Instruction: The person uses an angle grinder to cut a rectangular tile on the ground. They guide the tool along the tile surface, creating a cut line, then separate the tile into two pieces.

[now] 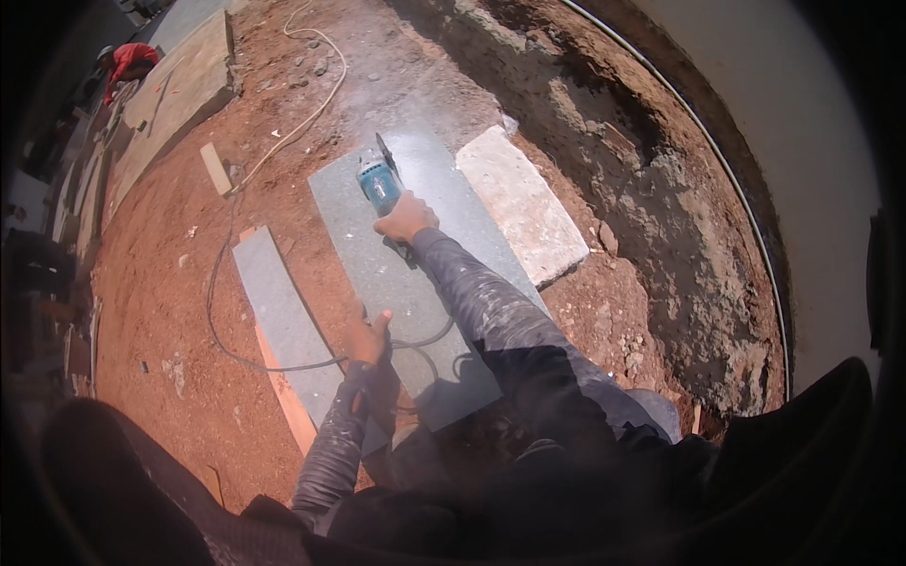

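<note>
A blue angle grinder [379,186] is held in my right hand [408,219], the fingers wrapped round its body. Its dark disc stands nearly on edge at the far part of a grey stone slab [377,274], and pale dust hangs around there. My left hand [365,338] is at the slab's near left edge, thumb raised and apart from the forefinger. The other fingers are partly hidden, and whether they touch the slab I cannot tell. A dark cord [269,366] runs past the left hand and across the slab.
Left of the slab lies a narrow grey stone strip [283,302] over an orange-edged piece. A rough pale slab [519,203] lies to the right, beside a trench [661,217]. Farther off are a wood offcut [215,168], a pale cable [330,90] and a person in red [132,61] bending down.
</note>
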`<move>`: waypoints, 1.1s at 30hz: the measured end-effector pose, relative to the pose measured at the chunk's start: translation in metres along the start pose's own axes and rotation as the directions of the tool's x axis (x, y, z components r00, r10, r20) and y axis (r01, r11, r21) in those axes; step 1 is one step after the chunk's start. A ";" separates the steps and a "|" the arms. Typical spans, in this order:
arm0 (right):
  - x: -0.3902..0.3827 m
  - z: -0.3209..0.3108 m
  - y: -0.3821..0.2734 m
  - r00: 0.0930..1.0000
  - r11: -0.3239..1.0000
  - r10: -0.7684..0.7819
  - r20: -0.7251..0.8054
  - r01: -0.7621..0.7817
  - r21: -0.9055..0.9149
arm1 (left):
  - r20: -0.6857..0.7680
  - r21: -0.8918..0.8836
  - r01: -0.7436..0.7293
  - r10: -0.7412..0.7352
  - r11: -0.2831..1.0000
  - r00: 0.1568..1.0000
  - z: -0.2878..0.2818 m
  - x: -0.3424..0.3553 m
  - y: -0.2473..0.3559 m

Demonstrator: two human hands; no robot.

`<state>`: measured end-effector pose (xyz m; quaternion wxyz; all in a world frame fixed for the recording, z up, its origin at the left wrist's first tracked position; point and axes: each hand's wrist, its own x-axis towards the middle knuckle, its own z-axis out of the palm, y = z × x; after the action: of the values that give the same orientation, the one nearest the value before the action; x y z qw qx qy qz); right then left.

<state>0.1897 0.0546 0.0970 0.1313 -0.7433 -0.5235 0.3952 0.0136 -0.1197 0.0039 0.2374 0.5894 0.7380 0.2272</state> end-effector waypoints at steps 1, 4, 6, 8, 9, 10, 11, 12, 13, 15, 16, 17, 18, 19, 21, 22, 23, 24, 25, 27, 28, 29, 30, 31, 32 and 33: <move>-0.002 -0.001 0.000 1.000 1.000 0.001 0.002 -0.001 0.002 | -0.001 -0.008 -0.004 0.004 1.000 1.000 0.000 -0.001 0.001; -0.003 0.000 0.000 1.000 1.000 0.001 0.003 -0.001 0.001 | 0.010 -0.026 -0.007 0.007 1.000 1.000 -0.003 -0.002 0.005; -0.002 0.000 0.002 1.000 1.000 0.002 0.002 -0.002 -0.005 | 0.035 -0.029 0.006 -0.005 1.000 0.999 -0.006 -0.002 0.008; -0.002 0.001 0.002 1.000 1.000 -0.002 0.000 0.002 -0.005 | 0.036 -0.025 0.007 -0.006 1.000 0.999 -0.007 -0.001 0.009; -0.001 0.002 0.003 1.000 1.000 -0.004 -0.001 0.004 -0.001 | 0.036 -0.023 0.008 -0.007 1.000 0.999 -0.008 -0.001 0.010; -0.001 0.002 0.003 1.000 1.000 -0.003 -0.002 0.003 -0.002 | 0.032 -0.027 0.000 0.001 1.000 0.999 -0.008 -0.001 0.009; -0.001 0.003 0.004 1.000 1.000 -0.003 -0.002 0.003 -0.002 | 0.027 -0.031 -0.008 0.009 0.999 1.000 -0.007 -0.002 0.009; -0.001 0.003 0.004 1.000 1.000 -0.003 -0.006 0.003 -0.004 | 0.022 -0.035 -0.016 0.017 0.999 1.000 -0.007 -0.002 0.009; -0.001 0.003 0.005 1.000 1.000 -0.003 -0.010 0.003 -0.007 | 0.033 -0.030 -0.007 0.008 1.000 0.999 -0.008 -0.002 0.010; -0.002 0.003 0.005 1.000 1.000 -0.003 -0.011 0.003 -0.010 | 0.053 -0.018 0.011 -0.010 1.000 0.999 -0.010 -0.002 0.013; -0.003 0.002 0.005 1.000 1.000 -0.004 -0.009 0.004 -0.012 | 0.045 -0.020 0.014 -0.013 1.000 0.999 -0.009 -0.002 0.011; -0.004 0.002 0.004 1.000 1.000 -0.006 -0.006 0.006 -0.014 | 0.037 -0.021 0.016 -0.016 1.000 0.999 -0.007 -0.001 0.009; -0.004 0.002 0.004 1.000 1.000 -0.007 -0.003 0.007 -0.011 | 0.029 -0.022 0.019 -0.018 1.000 0.999 -0.007 -0.001 0.007; -0.004 0.002 0.005 1.000 1.000 -0.004 -0.002 0.004 -0.009 | 0.056 -0.036 0.044 -0.042 0.998 0.998 -0.009 -0.001 0.012; -0.003 0.002 0.008 1.000 1.000 -0.001 0.003 0.001 -0.002 | 0.113 -0.062 0.095 -0.087 0.994 0.990 -0.015 -0.002 0.021; -0.004 0.002 0.008 1.000 1.000 -0.005 0.008 0.005 0.002 | 0.110 -0.057 0.092 -0.086 0.994 0.990 -0.015 -0.002 0.021; -0.005 0.002 0.008 1.000 1.000 -0.008 0.013 0.008 0.006 | 0.106 -0.053 0.090 -0.084 0.995 0.991 -0.015 -0.002 0.021; -0.005 0.002 0.008 1.000 1.000 -0.006 0.008 0.006 0.003 | 0.104 -0.048 0.087 -0.082 0.995 0.991 -0.015 -0.002 0.021; -0.008 0.001 0.007 1.000 1.000 -0.005 0.004 0.005 0.000 | 0.088 -0.045 0.072 -0.068 0.996 0.994 -0.013 -0.002 0.018; -0.010 0.001 0.006 1.000 1.000 -0.003 -0.005 0.003 -0.006 | 0.058 -0.036 0.042 -0.040 0.998 0.998 -0.008 0.000 0.010; -0.010 0.001 0.006 1.000 1.000 0.000 -0.008 0.000 -0.010 | 0.058 -0.034 0.043 -0.041 0.999 0.997 -0.007 0.000 0.009; -0.010 0.001 0.007 1.000 1.000 0.003 -0.012 -0.003 -0.013 | 0.058 -0.032 0.044 -0.042 0.999 0.997 -0.007 0.000 0.009; -0.010 0.001 0.007 1.000 1.000 0.003 -0.008 -0.003 -0.012 | 0.058 -0.029 0.044 -0.043 0.999 0.997 -0.006 0.000 0.008; -0.011 0.001 0.007 1.000 1.000 0.004 -0.004 -0.004 -0.011 | 0.054 -0.030 0.033 -0.031 0.999 0.998 -0.006 0.000 0.007; -0.011 0.000 0.007 1.000 1.000 0.004 0.000 -0.004 -0.011 | 0.050 -0.030 0.021 -0.020 0.999 0.999 -0.006 0.000 0.007; -0.012 0.001 0.007 1.000 1.000 0.003 -0.003 -0.003 -0.012 | 0.046 -0.030 0.010 -0.009 1.000 0.999 -0.006 0.000 0.006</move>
<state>0.1924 0.0410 0.0974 0.1274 -0.7454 -0.5246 0.3911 0.0148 -0.1190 0.0123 0.2641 0.5874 0.7316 0.2237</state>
